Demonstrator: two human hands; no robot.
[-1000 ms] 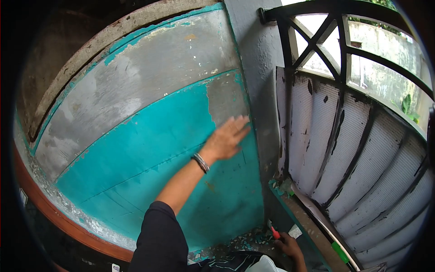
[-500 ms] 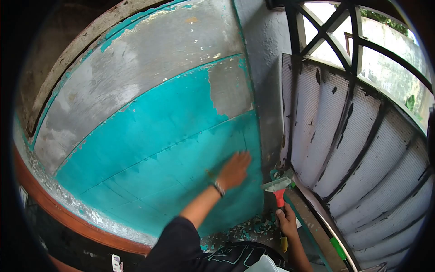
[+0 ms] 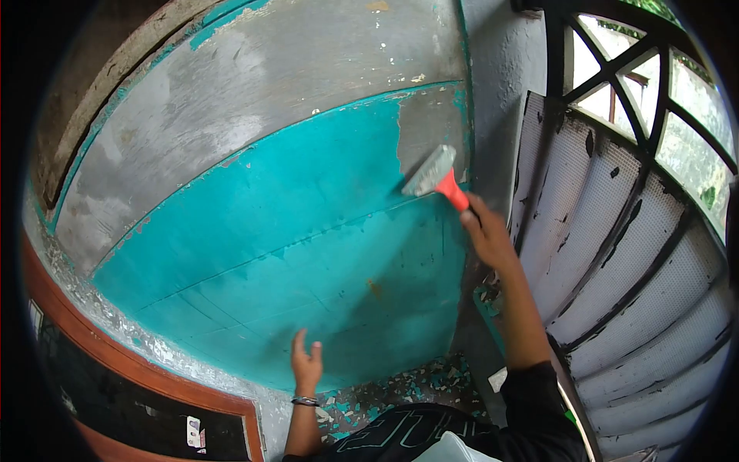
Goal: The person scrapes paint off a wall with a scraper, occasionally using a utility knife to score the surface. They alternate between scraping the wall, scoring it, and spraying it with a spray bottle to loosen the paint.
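Observation:
My right hand (image 3: 487, 235) grips the dark handle of a scraper (image 3: 433, 171) with a red neck and a wide, dusty blade. The blade overlaps the border between the turquoise paint (image 3: 308, 192) and the bare grey patch (image 3: 431, 127) on the wall. Lower down, my left hand (image 3: 306, 363) is held up in front of the turquoise wall, fingers apart and holding nothing. A bracelet circles that wrist. Ragged paint edges run along the top of the turquoise area, below a broad grey stripped band (image 3: 262, 92).
Paint flakes (image 3: 408, 385) litter the floor at the foot of the wall. To the right stands a metal gate (image 3: 616, 231) with a black frame and white panels. A reddish-brown wooden frame (image 3: 154, 366) curves along the lower left.
My right hand has raised the scraper from low beside the gate up to the wall. My left hand has come off the wall area, moving down and left. The view has shifted slightly.

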